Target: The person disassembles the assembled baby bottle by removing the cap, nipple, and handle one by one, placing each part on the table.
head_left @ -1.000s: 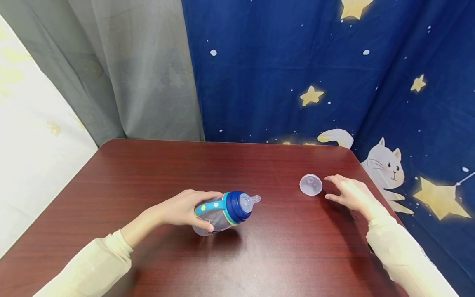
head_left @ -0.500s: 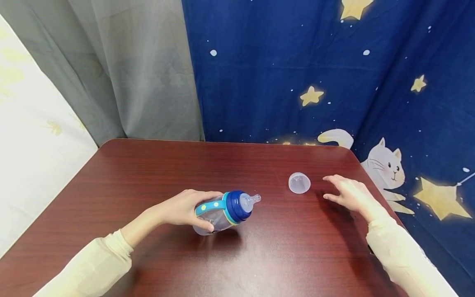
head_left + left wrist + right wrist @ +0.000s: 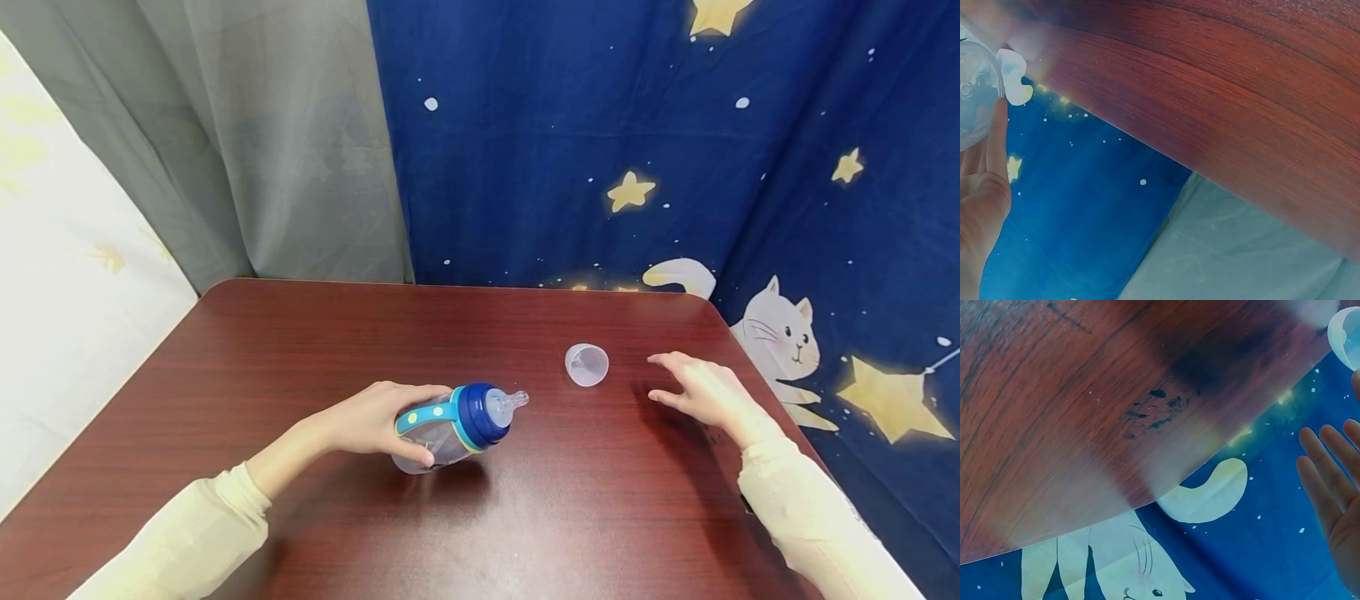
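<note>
My left hand (image 3: 375,419) grips a baby bottle (image 3: 450,429) by its body. The bottle is clear, with a turquoise dotted handle, a dark blue collar and a bare teat, and it tilts with the teat toward the right. At the left edge of the left wrist view, the clear base of the bottle (image 3: 974,94) shows beside the fingers. A clear plastic dome cap (image 3: 587,365) lies on its side on the table, right of the teat. Farther right, my right hand (image 3: 701,389) hovers with fingers extended, apart from the cap and holding nothing.
Both hands work over a dark red wood-grain table (image 3: 337,333). Behind it hang a grey curtain (image 3: 315,167) and a blue curtain (image 3: 525,167) printed with stars and a white cat.
The cap has rolled leftward across the table, away from my right hand, and turned as it went. My right hand has shifted slightly left; the left hand and bottle stay put.
</note>
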The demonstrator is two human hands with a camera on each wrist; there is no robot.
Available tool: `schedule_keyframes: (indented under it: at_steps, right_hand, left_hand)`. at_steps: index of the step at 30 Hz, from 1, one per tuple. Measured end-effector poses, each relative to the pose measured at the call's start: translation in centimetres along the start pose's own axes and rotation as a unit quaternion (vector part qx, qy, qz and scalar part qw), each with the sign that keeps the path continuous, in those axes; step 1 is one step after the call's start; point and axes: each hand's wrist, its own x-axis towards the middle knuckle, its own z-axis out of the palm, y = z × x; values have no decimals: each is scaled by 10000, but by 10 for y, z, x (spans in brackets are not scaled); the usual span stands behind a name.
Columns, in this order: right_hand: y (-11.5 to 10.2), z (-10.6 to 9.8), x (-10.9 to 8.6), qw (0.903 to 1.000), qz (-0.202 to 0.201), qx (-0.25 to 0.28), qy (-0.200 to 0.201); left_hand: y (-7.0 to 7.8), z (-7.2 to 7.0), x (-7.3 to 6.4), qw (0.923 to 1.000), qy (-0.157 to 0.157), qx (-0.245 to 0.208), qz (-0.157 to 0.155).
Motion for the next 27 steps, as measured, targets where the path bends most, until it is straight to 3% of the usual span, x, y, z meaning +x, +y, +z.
schedule_keyframes:
  at_steps: [13,21,27]
  right_hand:
    - [-10,-9,1,9991,-161,39,383]
    - [-30,-18,8,9965,-374,161,728]
    - [-50,-10,19,9949,-447,415,804]
  left_hand:
    - [3,4,4,10000,66,-54,45]
    - [4,5,6,9999,100,-28,122]
    - [4,5,5,9998,138,13,104]
